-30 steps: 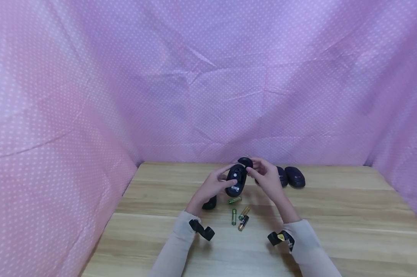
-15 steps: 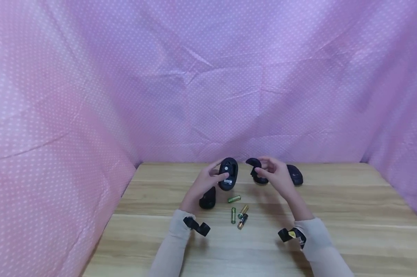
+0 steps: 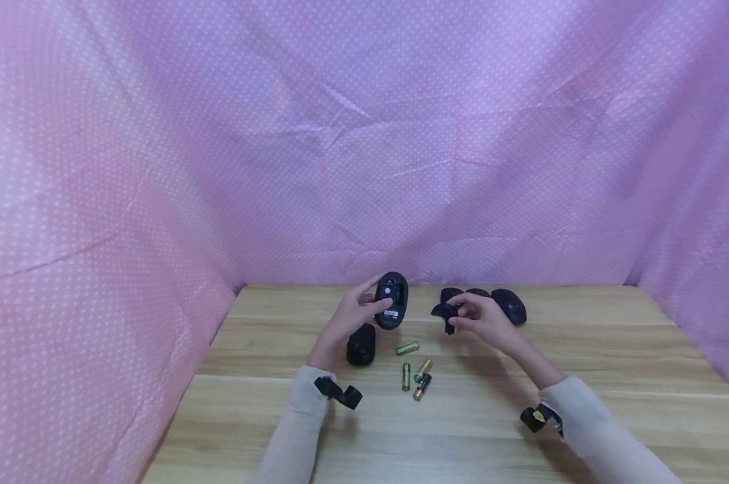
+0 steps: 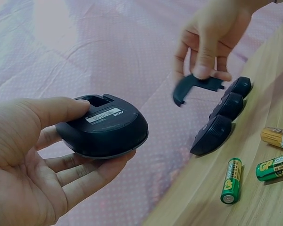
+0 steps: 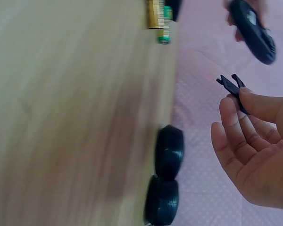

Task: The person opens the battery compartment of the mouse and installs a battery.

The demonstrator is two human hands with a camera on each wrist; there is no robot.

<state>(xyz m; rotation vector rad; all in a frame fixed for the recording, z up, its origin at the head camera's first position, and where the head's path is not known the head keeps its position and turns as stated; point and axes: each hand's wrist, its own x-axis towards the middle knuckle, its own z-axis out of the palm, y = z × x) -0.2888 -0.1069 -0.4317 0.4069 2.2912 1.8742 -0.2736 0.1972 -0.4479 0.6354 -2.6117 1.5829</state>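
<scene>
In the head view my left hand (image 3: 347, 318) grips a black computer mouse (image 3: 391, 312), its underside turned toward me. The left wrist view shows an open battery slot and a white label (image 4: 102, 117) on that underside, with the thumb pressing beside the slot. My right hand (image 3: 488, 321) pinches a black battery cover (image 4: 200, 84) between thumb and fingers. This cover has a curved end and a narrower tongue with small clips. It is held apart from the mouse, to its right. Below, on the table, lie several AA batteries (image 3: 407, 349), green, gold and black.
Another black mouse (image 3: 361, 345) lies near my left forearm. Three more stand in a row at the back, one being the rightmost mouse (image 3: 509, 306). The wooden table (image 3: 606, 356) ends at a pink dotted cloth (image 3: 364, 168).
The battery cover has come away from the mouse, moving right with my right hand and tilting tongue-down. My left hand has carried the mouse slightly left.
</scene>
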